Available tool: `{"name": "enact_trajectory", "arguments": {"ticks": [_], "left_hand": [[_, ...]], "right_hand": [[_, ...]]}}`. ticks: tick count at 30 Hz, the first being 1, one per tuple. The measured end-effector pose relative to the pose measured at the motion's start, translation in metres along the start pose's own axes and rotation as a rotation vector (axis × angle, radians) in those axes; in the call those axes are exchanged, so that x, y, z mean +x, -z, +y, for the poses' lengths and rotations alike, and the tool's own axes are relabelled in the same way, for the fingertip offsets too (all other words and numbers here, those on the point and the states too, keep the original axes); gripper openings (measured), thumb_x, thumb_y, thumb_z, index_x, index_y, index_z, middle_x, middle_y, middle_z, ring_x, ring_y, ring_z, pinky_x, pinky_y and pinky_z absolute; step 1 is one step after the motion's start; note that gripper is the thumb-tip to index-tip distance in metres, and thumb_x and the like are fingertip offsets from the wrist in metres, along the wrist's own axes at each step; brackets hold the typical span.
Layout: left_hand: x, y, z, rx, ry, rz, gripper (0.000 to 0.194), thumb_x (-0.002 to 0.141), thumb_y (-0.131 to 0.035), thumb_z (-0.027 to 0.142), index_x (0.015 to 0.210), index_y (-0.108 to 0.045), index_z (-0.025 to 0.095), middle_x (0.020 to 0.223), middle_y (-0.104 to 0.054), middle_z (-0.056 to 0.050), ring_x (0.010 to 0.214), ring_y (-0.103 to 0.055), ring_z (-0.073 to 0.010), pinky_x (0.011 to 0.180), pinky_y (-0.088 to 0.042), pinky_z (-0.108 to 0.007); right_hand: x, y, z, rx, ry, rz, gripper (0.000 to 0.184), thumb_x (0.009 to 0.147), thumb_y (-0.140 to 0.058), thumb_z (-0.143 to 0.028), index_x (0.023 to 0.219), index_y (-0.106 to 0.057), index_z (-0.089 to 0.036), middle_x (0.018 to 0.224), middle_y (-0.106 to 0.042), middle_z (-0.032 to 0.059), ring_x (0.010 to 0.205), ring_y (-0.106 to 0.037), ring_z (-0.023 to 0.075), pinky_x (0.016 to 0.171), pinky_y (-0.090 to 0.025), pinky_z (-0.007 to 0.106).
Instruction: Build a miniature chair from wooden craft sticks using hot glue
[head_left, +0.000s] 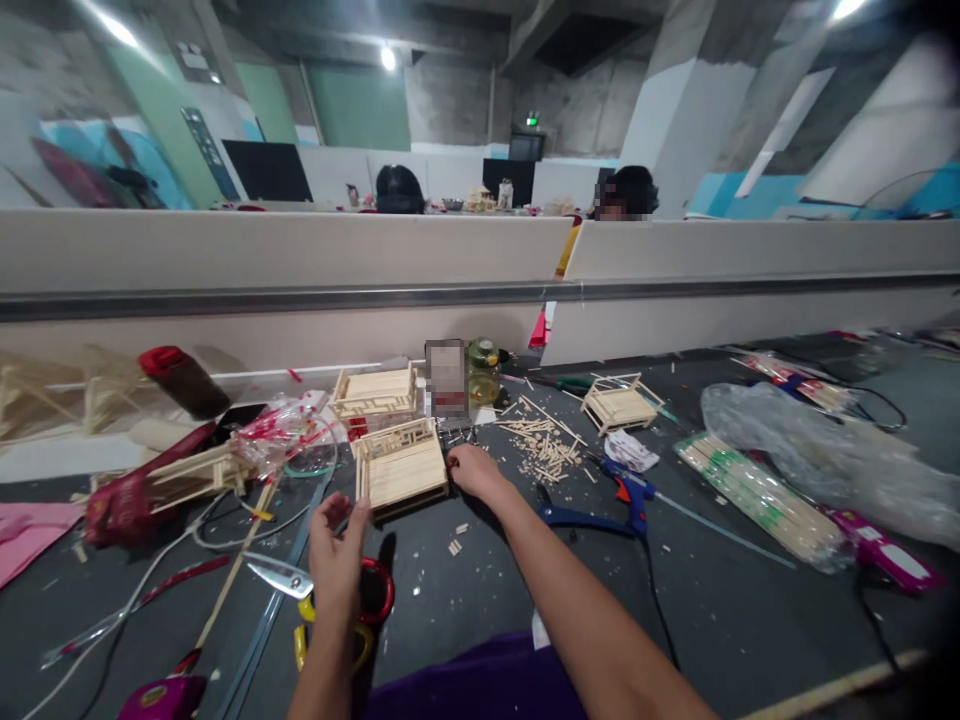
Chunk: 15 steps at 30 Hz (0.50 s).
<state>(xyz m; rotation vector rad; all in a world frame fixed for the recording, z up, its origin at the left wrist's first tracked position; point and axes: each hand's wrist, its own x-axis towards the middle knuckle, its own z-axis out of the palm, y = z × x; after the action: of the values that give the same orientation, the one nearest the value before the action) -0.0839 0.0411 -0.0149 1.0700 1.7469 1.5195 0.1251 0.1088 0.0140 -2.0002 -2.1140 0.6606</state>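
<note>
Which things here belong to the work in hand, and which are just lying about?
Likely in the job: stick-built model between left hand and right hand; loose cut sticks; probably blue glue gun.

Seemingly just lying about: pink sheet; crumpled white wad; greenish container.

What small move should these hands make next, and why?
Perhaps the left hand should steady the nearest wooden model: it is by the near left corner, and the right hand is at the right edge, so both could brace it.
</note>
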Motion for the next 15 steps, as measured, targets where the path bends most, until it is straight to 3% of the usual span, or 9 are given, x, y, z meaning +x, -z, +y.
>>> {"name": "enact_trajectory", "arguments": {"ticks": [2, 5, 10, 15], "left_hand": [[0.007, -0.002, 0.006, -0.106, 0.140, -0.116, 0.061, 0.071, -0.064, 0.060, 0.116, -0.058, 0.020, 0.117, -0.061, -0.008, 0.103, -0.059, -0.0239, 0.083, -0.049, -0.035], [0.022, -0.005, 0.018, -0.092, 0.258, -0.229, 0.064, 0.068, -0.063, 0.064, 0.113, -0.062, 0.019, 0.111, -0.064, -0.008, 0.095, -0.062, -0.0231, 0.073, -0.051, -0.033], [0.041, -0.002, 0.031, 0.025, 0.241, -0.313, 0.065, 0.054, -0.081, 0.047, 0.110, -0.065, 0.017, 0.098, -0.070, -0.007, 0.084, -0.065, -0.0236, 0.065, -0.051, -0.031], [0.045, 0.012, 0.025, -0.138, 0.258, -0.299, 0.060, 0.049, -0.082, 0.026, 0.105, -0.065, 0.017, 0.086, -0.072, -0.004, 0.070, -0.065, -0.0182, 0.062, -0.051, -0.027]], "right_hand": [[0.001, 0.000, 0.001, 0.026, 0.024, -0.011, 0.029, 0.083, -0.055, -0.016, 0.103, -0.074, -0.025, 0.110, -0.074, 0.0076, 0.102, -0.066, 0.0211, 0.073, -0.042, 0.024], [0.002, -0.001, 0.002, 0.060, 0.079, -0.031, 0.028, 0.084, -0.056, -0.020, 0.104, -0.074, -0.025, 0.111, -0.074, 0.0060, 0.104, -0.066, 0.0197, 0.073, -0.042, 0.022], [-0.002, 0.001, 0.003, 0.069, 0.129, -0.064, 0.026, 0.079, -0.062, -0.020, 0.101, -0.075, -0.028, 0.105, -0.075, 0.0018, 0.100, -0.067, 0.0180, 0.073, -0.042, 0.020], [-0.003, 0.011, 0.007, 0.008, 0.045, 0.009, 0.027, 0.085, -0.054, -0.015, 0.103, -0.073, -0.021, 0.111, -0.072, 0.0110, 0.103, -0.066, 0.0233, 0.077, -0.044, 0.027]]}}
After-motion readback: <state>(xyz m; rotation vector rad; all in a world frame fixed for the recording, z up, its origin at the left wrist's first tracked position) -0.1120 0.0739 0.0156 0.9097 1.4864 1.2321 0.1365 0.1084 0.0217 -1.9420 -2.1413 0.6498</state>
